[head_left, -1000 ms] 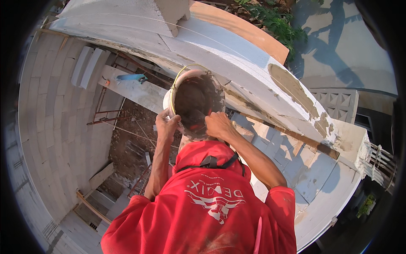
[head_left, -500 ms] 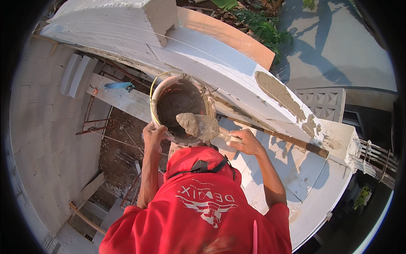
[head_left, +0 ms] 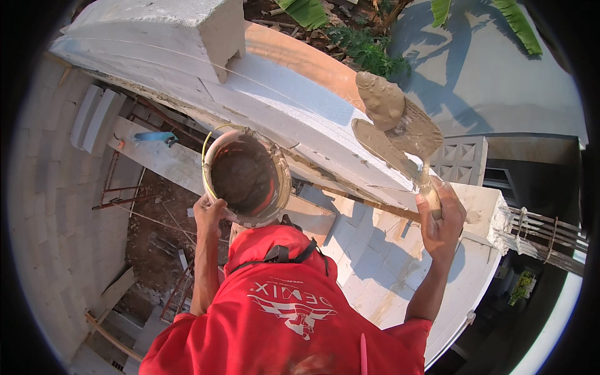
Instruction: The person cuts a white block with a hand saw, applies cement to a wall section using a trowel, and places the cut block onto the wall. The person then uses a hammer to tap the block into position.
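Note:
My left hand (head_left: 209,214) grips the near-left rim of a mortar-smeared pale bucket (head_left: 277,178) with a yellow handle and wet grey mortar (head_left: 240,172) inside. My right hand (head_left: 441,222) is wrapped round the handle of a trowel (head_left: 422,132), raised to the right of the bucket. A thick lump of mortar (head_left: 381,99) sits on its blade, which appears over the top of a white block wall (head_left: 287,94). A strip of mortar (head_left: 375,140) on that wall is partly behind the blade. A taut string runs along the wall.
A block post (head_left: 222,40) stands on the wall. Below left are a plank (head_left: 181,165) with a blue saw (head_left: 153,137), metal scaffold bars, dirt and another block wall (head_left: 50,200). Exposed rebar (head_left: 540,231) juts out at right. Plants and a grey wall lie beyond.
My right hand has lifted the trowel out of the bucket, loaded with mortar, and moved it up and right over the wall. The bucket in my left hand has shifted down and left in view.

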Demonstrator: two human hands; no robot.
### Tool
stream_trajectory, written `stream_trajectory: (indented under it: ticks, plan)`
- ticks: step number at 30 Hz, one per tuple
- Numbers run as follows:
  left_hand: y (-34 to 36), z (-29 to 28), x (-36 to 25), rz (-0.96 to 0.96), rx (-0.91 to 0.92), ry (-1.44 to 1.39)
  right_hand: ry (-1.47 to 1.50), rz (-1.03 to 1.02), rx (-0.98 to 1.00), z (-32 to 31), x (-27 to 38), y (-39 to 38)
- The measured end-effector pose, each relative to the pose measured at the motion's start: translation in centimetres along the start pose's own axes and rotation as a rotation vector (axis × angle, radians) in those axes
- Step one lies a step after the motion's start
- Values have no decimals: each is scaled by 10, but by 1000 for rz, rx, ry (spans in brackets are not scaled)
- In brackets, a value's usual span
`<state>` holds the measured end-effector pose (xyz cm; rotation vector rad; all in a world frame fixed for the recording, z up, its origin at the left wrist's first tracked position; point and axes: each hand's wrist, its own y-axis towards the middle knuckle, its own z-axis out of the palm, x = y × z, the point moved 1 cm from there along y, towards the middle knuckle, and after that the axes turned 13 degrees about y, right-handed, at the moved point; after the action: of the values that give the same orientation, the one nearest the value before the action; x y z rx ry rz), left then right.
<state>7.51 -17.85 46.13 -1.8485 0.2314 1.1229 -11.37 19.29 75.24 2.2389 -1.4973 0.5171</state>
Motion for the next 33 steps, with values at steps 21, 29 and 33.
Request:
stream_trajectory:
  ticks: [21,29,33]
  plan:
    - [9,-23,32,-40,-138,-45,653,623,873,28,-76,132]
    - [11,-29,34,-37,-140,-72,75,41,726,23,-82,132]
    - [12,-32,42,-54,-166,-103,27,320,691,-23,-111,101]
